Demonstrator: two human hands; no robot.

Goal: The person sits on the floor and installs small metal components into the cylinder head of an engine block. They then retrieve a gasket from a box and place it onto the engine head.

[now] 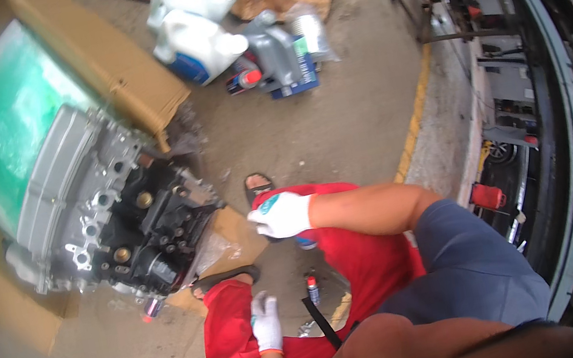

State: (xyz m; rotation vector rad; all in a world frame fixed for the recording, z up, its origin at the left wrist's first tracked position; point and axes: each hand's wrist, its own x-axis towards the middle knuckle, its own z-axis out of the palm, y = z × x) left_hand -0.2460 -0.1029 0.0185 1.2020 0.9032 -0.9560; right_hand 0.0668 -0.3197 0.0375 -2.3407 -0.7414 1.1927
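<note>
Engine (128, 214) looks parked on the cardboard (238, 232), short of its right edge; right grip (281, 214) near it, left grip (266, 322) over red trousers (228, 335); can't tell if either's pinching anything; loose plastic (214, 253) by that sandal (238, 273) could cause a slip.

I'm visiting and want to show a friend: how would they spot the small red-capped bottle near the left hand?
Start with the person's red trousers and look at the floor between the legs. Right of the white-gloved left hand is a small dark bottle. Another red-capped container is beside the white jugs, but only this one is between the legs.
</note>
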